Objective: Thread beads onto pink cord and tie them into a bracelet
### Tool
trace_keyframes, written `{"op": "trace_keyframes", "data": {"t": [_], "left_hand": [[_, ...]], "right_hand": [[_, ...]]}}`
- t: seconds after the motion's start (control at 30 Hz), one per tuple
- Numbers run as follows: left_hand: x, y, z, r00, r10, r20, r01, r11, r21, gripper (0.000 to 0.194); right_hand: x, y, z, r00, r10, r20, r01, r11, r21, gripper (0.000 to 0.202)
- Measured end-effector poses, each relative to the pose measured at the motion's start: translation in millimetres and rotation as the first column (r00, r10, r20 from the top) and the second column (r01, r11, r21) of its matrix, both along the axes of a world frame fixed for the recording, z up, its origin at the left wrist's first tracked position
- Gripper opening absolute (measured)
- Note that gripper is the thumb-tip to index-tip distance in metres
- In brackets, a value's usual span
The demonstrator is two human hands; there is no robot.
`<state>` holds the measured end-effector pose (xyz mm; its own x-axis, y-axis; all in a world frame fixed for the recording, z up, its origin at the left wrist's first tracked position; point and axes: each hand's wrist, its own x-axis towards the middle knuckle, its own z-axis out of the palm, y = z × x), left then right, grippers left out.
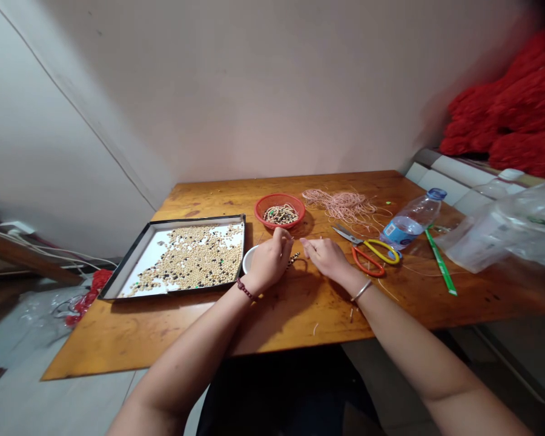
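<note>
Forearms (188, 348) over table edge (95, 369), fingers (283, 235) pinched — hold unclear, beaded strand (293, 260) beside left hand (270, 260), open wood (286, 330) nearer

At 7 o'clock we see a dark-red beaded bracelet (245, 289) with a gold-toned bead (260, 296) on the left wrist (254, 282); at 4 o'clock, a silver-coloured bangle (361, 290) on the right wrist (353, 283). We note bare forearms (197, 336) and, at 6 o'clock, black clothing (277, 393).

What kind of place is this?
Probably a craft corner: a black rectangular tray of tan beads, tangled pink cord, and metal scissors with red and yellow handles on a wooden table.
</note>
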<state>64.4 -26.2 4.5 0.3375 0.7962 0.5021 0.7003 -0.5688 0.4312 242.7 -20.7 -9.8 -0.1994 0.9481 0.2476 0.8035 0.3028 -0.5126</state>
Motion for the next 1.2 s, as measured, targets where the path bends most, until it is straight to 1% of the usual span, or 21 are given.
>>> {"op": "trace_keyframes", "data": {"t": [0.07,0.17,0.27,0.3,0.37,0.43,0.47,0.5,0.53,0.6,0.67,0.73,0.83,0.93,0.97,1.03,1.13,1.2], "left_hand": [[0,2,0.1,0.999,-0.020,0.034,0.021,1.000,-0.020,0.014],[0,3,0.2,0.995,-0.042,0.088,0.047,0.997,-0.053,0.013],[0,3,0.8,0.992,-0.040,0.116,0.048,0.996,-0.069,0.013],[0,3,1.0,0.992,-0.040,0.117,0.048,0.996,-0.071,0.013],[-1,3,1.3,0.993,-0.039,0.114,0.048,0.996,-0.077,0.013],[-1,3,1.2,0.993,-0.042,0.110,0.051,0.995,-0.084,0.013],[-1,3,1.0,0.993,-0.042,0.109,0.051,0.995,-0.085,0.013],[-1,3,0.7,0.993,-0.041,0.110,0.051,0.995,-0.086,0.013],[-1,3,0.4,0.993,-0.039,0.110,0.049,0.995,-0.086,0.012],[-1,4,-0.4,0.994,-0.021,0.109,0.031,0.996,-0.086,0.012],[-1,5,-1.0,0.995,0.012,0.099,-0.003,0.996,-0.085,0.014],[-1,5,-1.5,0.995,0.031,0.092,-0.024,0.996,-0.085,0.018],[-1,5,-1.2,0.994,0.008,0.105,0.002,0.995,-0.095,0.020],[0,4,0.4,0.991,-0.013,0.134,0.026,0.995,-0.099,0.018],[0,3,1.1,0.989,-0.014,0.144,0.028,0.995,-0.096,0.018],[0,2,2.6,0.987,-0.013,0.158,0.028,0.996,-0.090,0.017],[0,2,4.0,0.988,-0.011,0.156,0.023,0.997,-0.078,0.015],[-1,2,4.3,0.990,0.002,0.141,0.005,0.999,-0.046,0.011]], "right_hand": [[0,2,-0.8,0.997,0.048,-0.058,-0.049,0.999,-0.021,0.057],[0,6,-2.4,0.985,0.083,-0.153,-0.093,0.994,-0.064,0.055],[3,7,-4.0,0.964,0.138,-0.228,-0.178,0.971,-0.162,0.059],[4,7,-4.5,0.955,0.169,-0.245,-0.222,0.952,-0.209,0.061],[5,6,-5.2,0.933,0.220,-0.284,-0.310,0.892,-0.328,0.063],[5,4,-4.8,0.912,0.234,-0.336,-0.370,0.821,-0.434,0.060],[5,3,-4.0,0.900,0.228,-0.370,-0.390,0.799,-0.457,0.057],[4,3,-2.7,0.885,0.219,-0.412,-0.407,0.793,-0.454,0.054],[3,3,-1.1,0.864,0.210,-0.457,-0.421,0.799,-0.429,0.050],[1,5,2.9,0.808,0.188,-0.558,-0.431,0.835,-0.343,0.045],[0,6,6.5,0.726,0.154,-0.670,-0.427,0.865,-0.265,0.043],[-1,6,8.8,0.622,0.119,-0.774,-0.436,0.874,-0.216,0.039],[-1,4,9.2,0.473,0.036,-0.880,-0.473,0.853,-0.219,0.029],[-3,1,9.1,0.360,-0.066,-0.930,-0.517,0.816,-0.259,0.028],[-3,0,9.5,0.338,-0.088,-0.937,-0.532,0.803,-0.267,0.030],[-4,-2,11.0,0.328,-0.095,-0.940,-0.556,0.785,-0.274,0.033],[-4,-3,13.1,0.348,-0.057,-0.936,-0.579,0.772,-0.262,0.036],[-3,-3,13.6,0.369,-0.015,-0.929,-0.593,0.766,-0.248,0.039]]}}
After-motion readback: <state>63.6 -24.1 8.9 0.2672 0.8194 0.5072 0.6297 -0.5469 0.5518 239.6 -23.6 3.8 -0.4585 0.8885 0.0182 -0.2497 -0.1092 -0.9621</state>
